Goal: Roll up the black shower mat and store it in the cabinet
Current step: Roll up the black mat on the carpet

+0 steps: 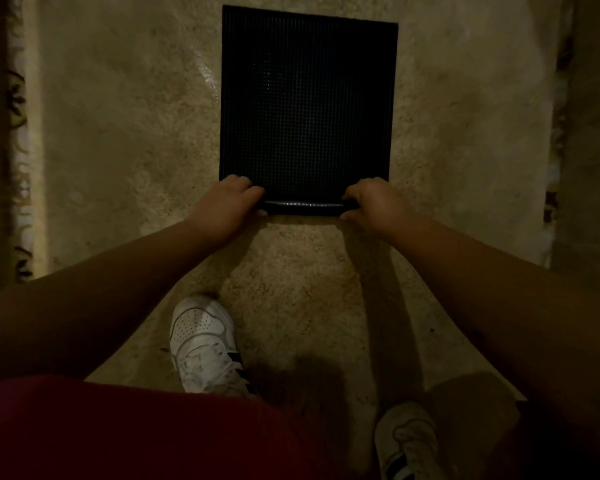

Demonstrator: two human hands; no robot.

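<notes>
A black shower mat (307, 98) with a fine grid texture lies flat on a speckled beige floor, stretching away from me. Its near edge is curled over into a thin, shiny roll (303, 206). My left hand (227, 202) grips the left end of that roll, fingers on top and thumb underneath. At the right end, my right hand (373, 202) holds the roll the same way. No cabinet is in view.
My two white sneakers (203, 341) (407, 441) stand on the floor below the mat. A patterned tile border (20, 168) runs along the left wall, and another border (555, 161) runs along the right. The light is dim.
</notes>
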